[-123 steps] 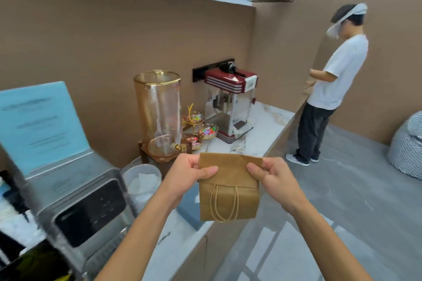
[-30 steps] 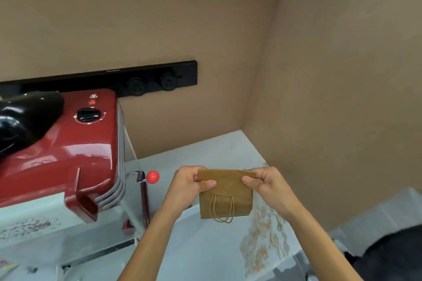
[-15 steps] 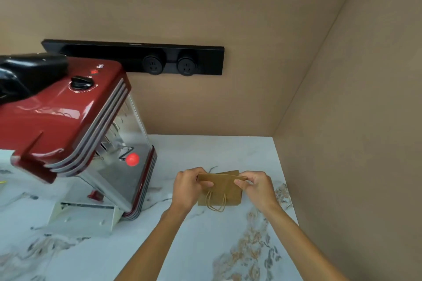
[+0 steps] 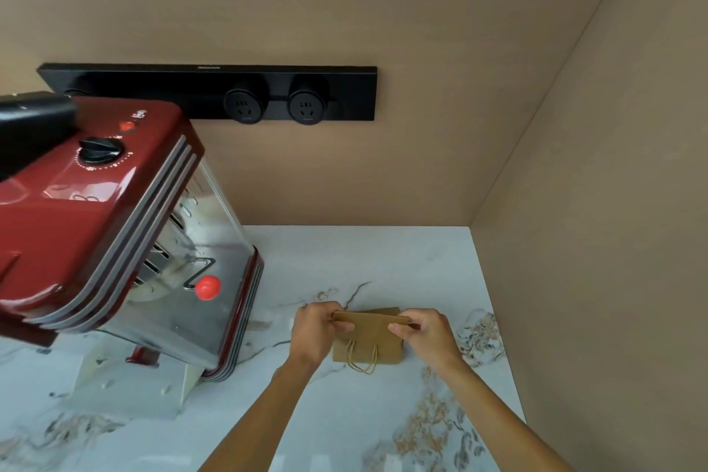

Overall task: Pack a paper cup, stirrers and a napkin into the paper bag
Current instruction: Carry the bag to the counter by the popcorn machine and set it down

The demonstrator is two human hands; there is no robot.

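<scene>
- The paper bag (image 4: 367, 341) sits flat and folded, low over the marble surface (image 4: 344, 425), beside the popcorn machine (image 4: 115, 226).
- Left hand (image 4: 316, 330) and right hand (image 4: 421, 330) pinch its top corners.
- Light, thin, easily creased: likely best taken at the mouth edges.

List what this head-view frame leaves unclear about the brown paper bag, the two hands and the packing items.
- Flat brown paper bag: its mouth and inside are unseen, hidden by the folded top and both hands.
- Left hand and right hand: fingertips behind the bag are hidden by the paper.
- Paper cup, stirrers, napkin: none in frame.
- Red popcorn machine: cut off by the left edge.
</scene>
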